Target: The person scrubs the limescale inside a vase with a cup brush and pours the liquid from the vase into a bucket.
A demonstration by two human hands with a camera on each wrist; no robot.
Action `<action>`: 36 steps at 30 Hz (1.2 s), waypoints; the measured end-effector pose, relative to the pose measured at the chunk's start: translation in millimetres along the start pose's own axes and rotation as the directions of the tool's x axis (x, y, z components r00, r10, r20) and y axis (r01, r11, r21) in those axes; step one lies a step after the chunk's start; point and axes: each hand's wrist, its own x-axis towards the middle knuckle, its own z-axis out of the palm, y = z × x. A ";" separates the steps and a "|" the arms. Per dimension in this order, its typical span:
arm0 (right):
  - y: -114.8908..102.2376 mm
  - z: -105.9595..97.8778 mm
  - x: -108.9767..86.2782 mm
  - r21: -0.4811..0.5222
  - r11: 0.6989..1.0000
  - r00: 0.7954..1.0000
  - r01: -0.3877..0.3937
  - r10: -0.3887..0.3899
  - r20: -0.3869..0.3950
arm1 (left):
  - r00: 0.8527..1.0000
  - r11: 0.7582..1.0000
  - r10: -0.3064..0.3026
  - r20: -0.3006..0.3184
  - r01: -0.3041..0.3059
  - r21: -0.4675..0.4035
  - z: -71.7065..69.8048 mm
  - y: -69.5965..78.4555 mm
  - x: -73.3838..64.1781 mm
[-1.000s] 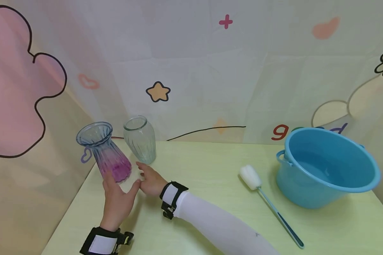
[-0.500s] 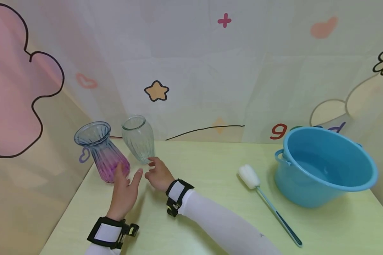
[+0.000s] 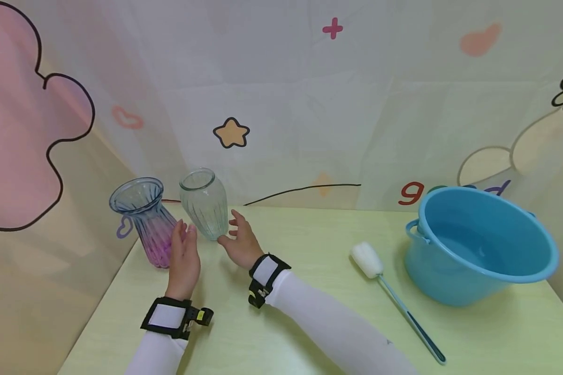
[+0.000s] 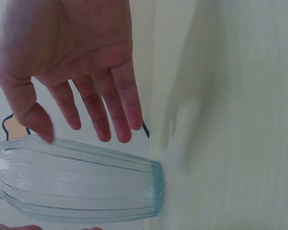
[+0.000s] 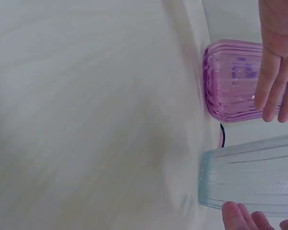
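A clear ribbed glass vase (image 3: 204,200) stands upright at the back left of the table. Left of it is a glass vase with a blue flared rim and a pink base (image 3: 157,237). My left hand (image 3: 185,260) is between and in front of the two vases, fingers extended, overlapping the pink vase in the head view. Close to the clear vase's lower right side is my right hand (image 3: 244,242), its fingers loosely bent and holding nothing. In the left wrist view the left palm (image 4: 72,43) faces the camera, fingers spread beside the clear vase (image 4: 81,182).
A white sponge-headed bottle brush (image 3: 368,260) with a long handle lies on the table (image 3: 305,250), right of the middle. Beyond it, at the right, stands a blue plastic bucket (image 3: 450,276). A printed curtain (image 3: 286,130) hangs behind the table.
My right hand has moved rightward and up from beside the pink vase to the clear vase's right side. My left hand has moved forward and right, away from the pink vase. Both vases stay put.
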 end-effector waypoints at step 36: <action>-27.7 -14.0 50.4 0.140 0.988 0.989 -0.066 0.046 0.139 | 0.990 0.917 -0.135 -0.024 0.116 -0.382 18.9 12.5 58.0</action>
